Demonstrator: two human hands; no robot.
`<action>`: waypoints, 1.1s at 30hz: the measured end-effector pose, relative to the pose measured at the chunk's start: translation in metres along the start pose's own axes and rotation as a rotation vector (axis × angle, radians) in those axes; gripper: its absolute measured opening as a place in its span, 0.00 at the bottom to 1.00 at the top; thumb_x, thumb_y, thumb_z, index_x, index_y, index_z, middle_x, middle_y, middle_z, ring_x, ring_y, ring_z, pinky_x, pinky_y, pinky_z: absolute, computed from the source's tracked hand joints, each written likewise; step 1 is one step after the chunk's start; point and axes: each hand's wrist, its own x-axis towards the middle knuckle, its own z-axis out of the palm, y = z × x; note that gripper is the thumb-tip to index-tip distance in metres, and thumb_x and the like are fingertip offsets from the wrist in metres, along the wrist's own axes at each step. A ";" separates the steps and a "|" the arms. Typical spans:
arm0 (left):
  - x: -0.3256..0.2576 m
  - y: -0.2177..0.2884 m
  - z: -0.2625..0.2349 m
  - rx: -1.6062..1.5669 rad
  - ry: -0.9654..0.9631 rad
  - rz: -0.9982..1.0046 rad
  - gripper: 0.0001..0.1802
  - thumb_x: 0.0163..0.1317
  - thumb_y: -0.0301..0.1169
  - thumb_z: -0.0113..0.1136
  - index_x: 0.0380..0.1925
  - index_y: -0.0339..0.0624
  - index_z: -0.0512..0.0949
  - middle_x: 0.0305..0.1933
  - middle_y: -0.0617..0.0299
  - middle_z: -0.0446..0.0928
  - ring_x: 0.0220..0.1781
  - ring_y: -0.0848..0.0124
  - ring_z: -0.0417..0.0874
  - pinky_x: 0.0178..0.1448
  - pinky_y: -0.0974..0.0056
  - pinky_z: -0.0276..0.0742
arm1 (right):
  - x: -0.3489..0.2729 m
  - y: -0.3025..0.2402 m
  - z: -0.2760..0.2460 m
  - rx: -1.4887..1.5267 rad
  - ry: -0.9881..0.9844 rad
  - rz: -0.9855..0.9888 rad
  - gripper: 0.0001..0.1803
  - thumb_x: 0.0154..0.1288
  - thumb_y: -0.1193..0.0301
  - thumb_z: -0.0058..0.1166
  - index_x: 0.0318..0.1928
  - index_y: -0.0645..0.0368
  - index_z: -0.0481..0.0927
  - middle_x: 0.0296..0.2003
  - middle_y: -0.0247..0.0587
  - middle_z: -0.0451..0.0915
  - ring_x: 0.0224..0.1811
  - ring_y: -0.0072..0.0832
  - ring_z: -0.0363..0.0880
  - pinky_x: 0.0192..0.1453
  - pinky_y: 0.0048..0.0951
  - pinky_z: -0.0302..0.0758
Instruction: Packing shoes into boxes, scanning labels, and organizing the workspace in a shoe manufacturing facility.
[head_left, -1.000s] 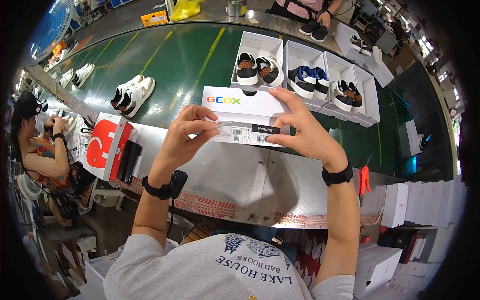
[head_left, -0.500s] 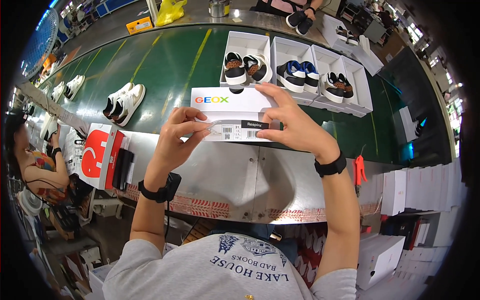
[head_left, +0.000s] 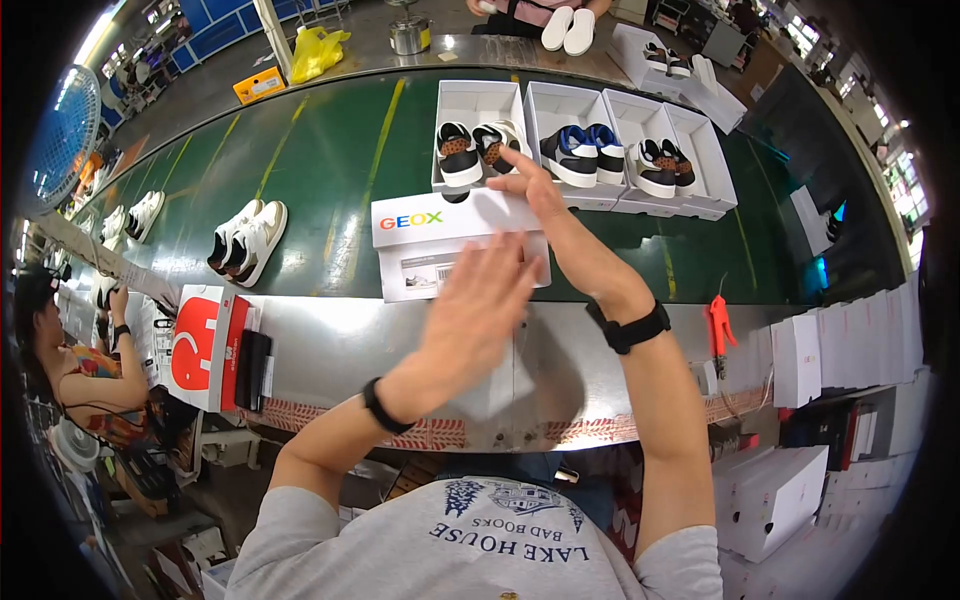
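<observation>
A white shoebox (head_left: 458,212) with colourful lettering on its lid sits at the near edge of the green belt. A printed label (head_left: 421,276) with a small shoe picture lies on its near side, partly hidden by my left hand. My left hand (head_left: 470,306) rests flat over the label, fingers stretched out and somewhat blurred. At the right end of the lid, my right hand (head_left: 565,225) touches the box with its fingers extended. Just behind stands an open white box with a pair of black, white and brown sneakers (head_left: 459,155).
More open boxes with sneakers (head_left: 655,168) line up to the right. A pair of white sneakers (head_left: 250,240) stands on the belt at left. Nearer are a red-and-white box (head_left: 200,345), a red-handled tool (head_left: 719,325) and stacked white boxes (head_left: 800,360). Co-workers stand across and at left.
My left hand has let go of the label's left end and moved right, flat over it. My right hand has released its pinch and straightened. The person opposite has turned the shoes soles-out.
</observation>
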 end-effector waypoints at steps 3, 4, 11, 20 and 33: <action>0.009 0.015 0.015 0.069 0.017 0.034 0.34 0.56 0.41 0.63 0.61 0.34 0.69 0.68 0.44 0.63 0.73 0.51 0.60 0.76 0.49 0.51 | -0.001 0.011 0.009 -0.261 0.103 -0.075 0.38 0.75 0.42 0.25 0.72 0.55 0.56 0.62 0.45 0.69 0.71 0.41 0.53 0.75 0.42 0.44; 0.010 0.014 0.016 0.102 0.011 0.038 0.37 0.54 0.43 0.64 0.61 0.33 0.68 0.68 0.44 0.63 0.74 0.51 0.59 0.77 0.50 0.51 | -0.001 0.014 0.010 -0.266 0.137 -0.079 0.37 0.76 0.43 0.25 0.72 0.56 0.56 0.63 0.46 0.68 0.71 0.41 0.54 0.75 0.42 0.43; -0.037 -0.028 0.006 -0.048 0.048 -0.155 0.44 0.50 0.39 0.69 0.64 0.27 0.61 0.71 0.39 0.59 0.75 0.48 0.56 0.76 0.47 0.51 | 0.011 0.024 0.033 -0.752 0.194 -0.199 0.36 0.74 0.42 0.30 0.70 0.55 0.60 0.61 0.47 0.68 0.69 0.42 0.57 0.73 0.55 0.43; -0.138 -0.096 0.020 -0.264 -0.098 -0.500 0.44 0.70 0.48 0.51 0.69 0.21 0.47 0.73 0.30 0.48 0.77 0.44 0.48 0.78 0.51 0.43 | -0.004 0.019 0.039 -1.206 0.334 -0.368 0.38 0.60 0.43 0.56 0.65 0.51 0.69 0.54 0.44 0.70 0.64 0.41 0.62 0.69 0.66 0.45; -0.037 -0.020 0.011 -0.856 0.412 -0.250 0.45 0.62 0.25 0.57 0.73 0.34 0.41 0.76 0.43 0.46 0.78 0.52 0.47 0.76 0.54 0.47 | -0.060 0.010 0.024 -1.585 0.401 -0.437 0.28 0.59 0.46 0.57 0.42 0.60 0.74 0.31 0.37 0.71 0.32 0.34 0.75 0.31 0.34 0.75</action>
